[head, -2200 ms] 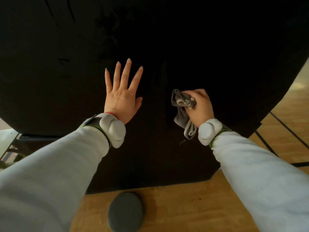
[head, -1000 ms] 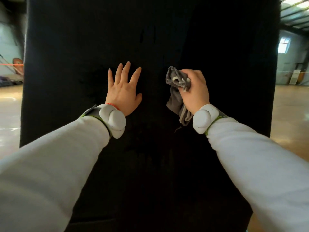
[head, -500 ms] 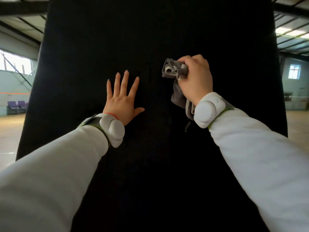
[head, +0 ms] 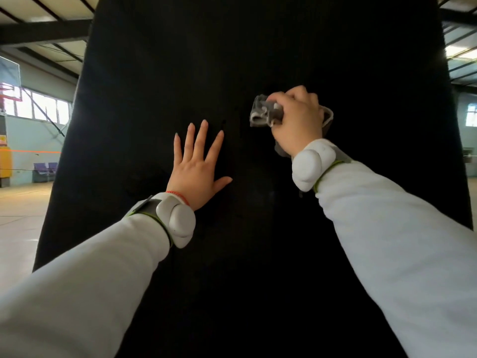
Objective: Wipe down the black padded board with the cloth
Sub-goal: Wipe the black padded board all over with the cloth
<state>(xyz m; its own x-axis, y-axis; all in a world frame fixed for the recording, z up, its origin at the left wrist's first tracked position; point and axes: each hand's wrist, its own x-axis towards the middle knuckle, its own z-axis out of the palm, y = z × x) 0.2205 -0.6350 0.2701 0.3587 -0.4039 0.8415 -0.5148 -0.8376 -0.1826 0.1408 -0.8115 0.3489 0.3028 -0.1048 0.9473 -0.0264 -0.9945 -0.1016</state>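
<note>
Black padded board rose tall above your right hand, fist clenched on the grey cloth; your left hand lay splayed flat below it.

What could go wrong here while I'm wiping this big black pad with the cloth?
The cloth is bunched in the right hand, so only a small patch meets the black padded board; streaks or missed areas seem likely. A loose tail hangs from that grip and could slip free. The left hand lies flat on the board with fingers spread, so it may leave prints on the dark surface, and a hard push might shift the upright board.
</note>
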